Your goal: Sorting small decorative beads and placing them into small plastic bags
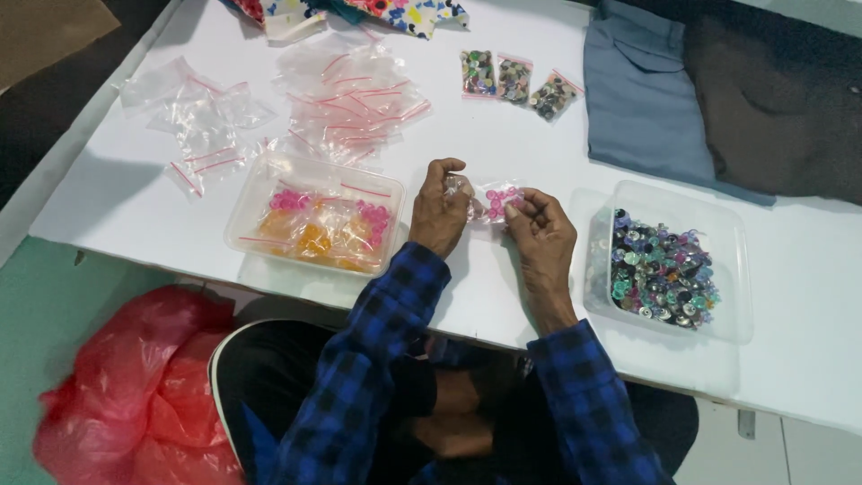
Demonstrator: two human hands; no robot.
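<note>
Small clear zip bag (492, 201), pink buttons inside, held above table (503, 144) near its front edge.

We count two clear plastic tubs (314, 216) (669, 260), three filled button bags (478, 72) (514, 79) (552, 95) up top, one red plastic bag (135, 386), two folded garments (642, 94) (777, 103).

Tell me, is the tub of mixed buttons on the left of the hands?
No, the tub of mixed buttons sits right of the hands; the left tub holds filled bags.
</note>
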